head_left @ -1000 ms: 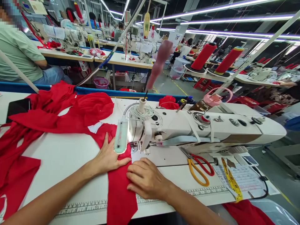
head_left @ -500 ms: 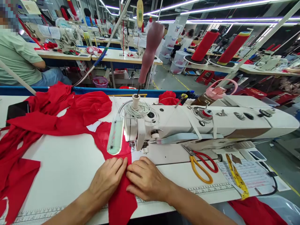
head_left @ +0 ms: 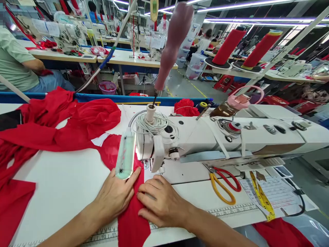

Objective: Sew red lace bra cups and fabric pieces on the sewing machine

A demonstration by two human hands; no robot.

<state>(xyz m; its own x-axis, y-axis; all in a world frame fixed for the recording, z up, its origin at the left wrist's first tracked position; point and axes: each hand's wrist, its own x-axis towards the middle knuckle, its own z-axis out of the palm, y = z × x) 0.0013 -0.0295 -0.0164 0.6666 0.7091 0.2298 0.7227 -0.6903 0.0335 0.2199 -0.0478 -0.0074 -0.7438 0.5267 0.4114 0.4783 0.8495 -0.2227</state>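
A red fabric piece (head_left: 133, 219) runs over the table's front edge and up under the presser foot of the white sewing machine (head_left: 195, 137). My left hand (head_left: 117, 192) lies on the fabric's left side, fingers stretched out, the index fingertip close to the foot. A clear greenish guard (head_left: 125, 156) partly covers its other fingers. My right hand (head_left: 164, 202) rests at the fabric's right edge with its fingers curled and pressed together on the cloth. The needle is hard to make out. More red fabric (head_left: 84, 116) lies bunched at the back left, joined to this piece.
Orange-and-red-handled scissors (head_left: 223, 185) lie right of my right hand. Beyond them are a yellow tape measure (head_left: 262, 197) and a written sheet (head_left: 280, 195). A screwdriver (head_left: 172, 41) stands upright in the machine head. Red thread cones (head_left: 228, 46) stand behind. A person (head_left: 17, 65) sits at the far left.
My left hand first drew back towards me from beside the guard, then slid forward again, its index finger now reaching towards the foot. My right hand has stayed nearly in place at the fabric's edge.
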